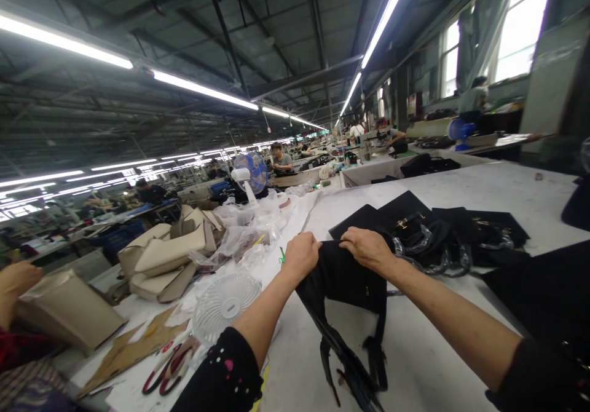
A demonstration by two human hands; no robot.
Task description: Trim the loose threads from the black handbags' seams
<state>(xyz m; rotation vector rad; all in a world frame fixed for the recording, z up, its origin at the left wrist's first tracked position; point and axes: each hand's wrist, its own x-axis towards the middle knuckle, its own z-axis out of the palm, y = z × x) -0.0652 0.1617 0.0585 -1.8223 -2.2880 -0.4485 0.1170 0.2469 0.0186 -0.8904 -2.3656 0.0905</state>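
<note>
A black bag hangs from both my hands above the white table, its dark straps trailing down toward me. My left hand is closed on the bag's upper left edge. Along the same edge, a short way to the right, my right hand pinches the black material with thumb and fingers. A small metal fitting shows on the bag's lower right part. Just beyond my right hand lie more black bags with gold-coloured hardware and plastic-wrapped handles.
Left of my arm are a small white fan, scissors with dark red handles and brown cardboard. Beige bags are piled behind, beside crumpled clear plastic. A co-worker's hand is by another beige bag at far left.
</note>
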